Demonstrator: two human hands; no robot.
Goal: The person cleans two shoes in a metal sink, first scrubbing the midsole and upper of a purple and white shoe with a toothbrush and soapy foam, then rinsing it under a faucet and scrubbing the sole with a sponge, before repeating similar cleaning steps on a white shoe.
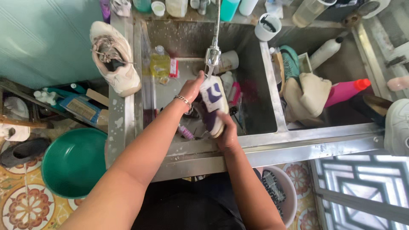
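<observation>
- The left hand (192, 87), a bracelet (184, 101) on its wrist, is closed around the upper end of a white and purple sneaker (214, 104), fingers wrapped over its edge.
- The right hand (227, 133) grips the lower end of the same sneaker, fingers curled under it.
- The sneaker is held tilted over the left basin of a steel sink (264, 140), directly under the metal faucet head (212, 57).
- A dirty white sneaker (117, 59) lies on the sink's left rim, well apart from the hands.
- A bottle of yellow liquid (159, 63) stands in the basin behind the left hand.
- The right basin holds a beige cloth (307, 94), a pink bottle with a red cap (346, 90) and a white bottle (326, 52).
- A green plastic basin (72, 164) sits on the patterned floor at the left.
</observation>
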